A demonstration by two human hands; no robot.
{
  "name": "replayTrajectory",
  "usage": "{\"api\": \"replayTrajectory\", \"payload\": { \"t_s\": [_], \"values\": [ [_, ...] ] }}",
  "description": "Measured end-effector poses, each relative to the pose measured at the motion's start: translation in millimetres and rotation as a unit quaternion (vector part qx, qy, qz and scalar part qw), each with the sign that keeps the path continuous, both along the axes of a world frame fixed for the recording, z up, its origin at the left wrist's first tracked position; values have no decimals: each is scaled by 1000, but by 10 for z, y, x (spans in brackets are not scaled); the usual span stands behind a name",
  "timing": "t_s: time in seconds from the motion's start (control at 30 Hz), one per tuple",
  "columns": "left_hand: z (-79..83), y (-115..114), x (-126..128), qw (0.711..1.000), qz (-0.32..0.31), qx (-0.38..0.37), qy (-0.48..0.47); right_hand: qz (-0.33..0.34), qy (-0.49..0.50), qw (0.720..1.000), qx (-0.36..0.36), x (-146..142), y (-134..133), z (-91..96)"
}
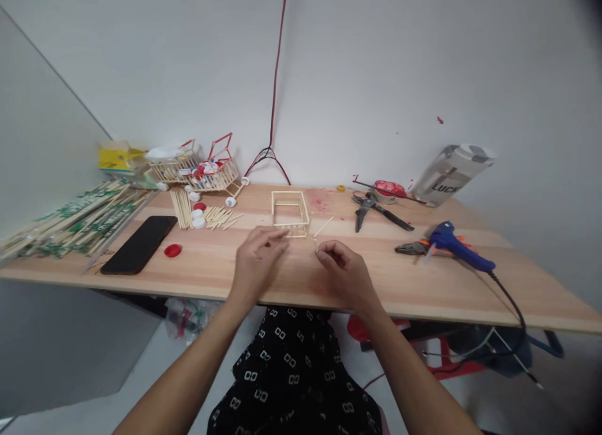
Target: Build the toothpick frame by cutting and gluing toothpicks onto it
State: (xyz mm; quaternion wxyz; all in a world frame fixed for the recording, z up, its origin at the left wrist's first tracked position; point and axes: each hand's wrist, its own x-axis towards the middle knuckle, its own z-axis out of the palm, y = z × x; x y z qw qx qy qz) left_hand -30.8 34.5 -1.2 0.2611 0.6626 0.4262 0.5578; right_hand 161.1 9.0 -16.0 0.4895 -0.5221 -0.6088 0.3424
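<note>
A small box-shaped frame of thin wooden sticks (290,225) stands on the wooden table in front of me. My left hand (256,256) is just at its near left side, fingers loosely stretched and apart, with nothing visible in them. Whether its fingertips touch the frame I cannot tell. To the right, my right hand (347,269) is closed in a pinch on a short wooden stick (315,243), whose end shows past the fingertips. Another thin stick (324,226) slants away just beyond it; whether the two are joined I cannot make out.
Left are stick carts (214,175), cut sticks (219,218), bottle caps (199,222), a phone (138,245) and wrapped chopsticks (94,219). Right are cutters (369,209), pliers (411,248), a blue glue gun (458,244) with its cord, a red-stained cup (388,192) and a tilted carton (451,175).
</note>
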Motion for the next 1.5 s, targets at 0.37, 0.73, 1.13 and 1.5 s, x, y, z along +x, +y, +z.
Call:
{"api": "replayTrajectory", "payload": {
  "t_s": [0.37, 0.73, 1.13, 1.5],
  "values": [
    [330, 673, -279, 952, -71, 120, 274, -44, -8, 999, 10, -9, 61, -44],
    [349, 859, -50, 916, -111, 79, 376, -47, -7, 999, 11, -6, 75, -45],
    [549, 882, 7, 915, -122, -9, 385, -70, 15, 997, 22, -68, 142, 66],
    [897, 690, 19, 927, -113, -101, 343, -149, -136, 966, 162, -103, 293, 230]
  ]
}}
